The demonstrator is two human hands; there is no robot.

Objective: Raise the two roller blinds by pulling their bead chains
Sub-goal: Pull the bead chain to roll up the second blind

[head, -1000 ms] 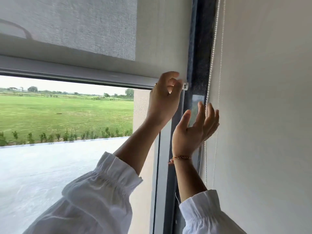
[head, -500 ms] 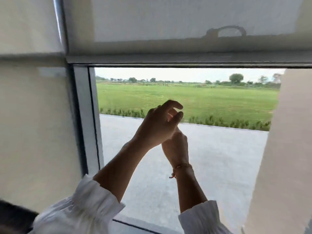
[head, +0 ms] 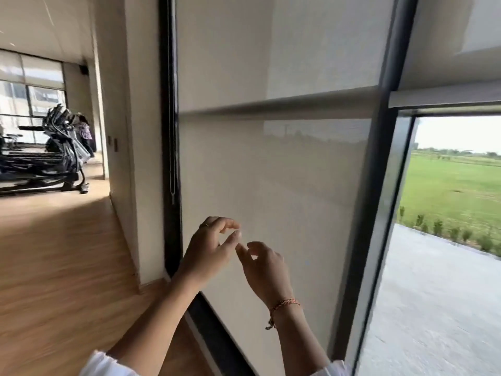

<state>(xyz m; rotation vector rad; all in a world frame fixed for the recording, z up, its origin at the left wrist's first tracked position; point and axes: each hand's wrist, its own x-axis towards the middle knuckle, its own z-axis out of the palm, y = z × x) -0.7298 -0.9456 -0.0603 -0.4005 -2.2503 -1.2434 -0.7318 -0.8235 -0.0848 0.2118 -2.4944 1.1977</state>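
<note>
A beige roller blind (head: 271, 185) hangs lowered across the middle window pane, and a horizontal bar (head: 271, 106) crosses it higher up. Its thin bead chain (head: 172, 147) hangs along the dark frame at the blind's left edge and ends about waist-high on the pane. To the right, a second blind's bottom bar (head: 444, 100) sits raised above clear glass. My left hand (head: 208, 248) and my right hand (head: 264, 264) hover in front of the lowered blind, below and right of the chain's end. Both have fingers apart and hold nothing.
A dark window post (head: 379, 185) separates the two panes. A beige wall pillar (head: 130, 131) stands left of the chain. Wooden floor (head: 54, 253) stretches left toward gym machines (head: 54, 158), with a person (head: 85, 134) far back.
The view has swung left from the raised blind to the lowered one. Both hands came down from the first blind's edge and now hover apart and empty.
</note>
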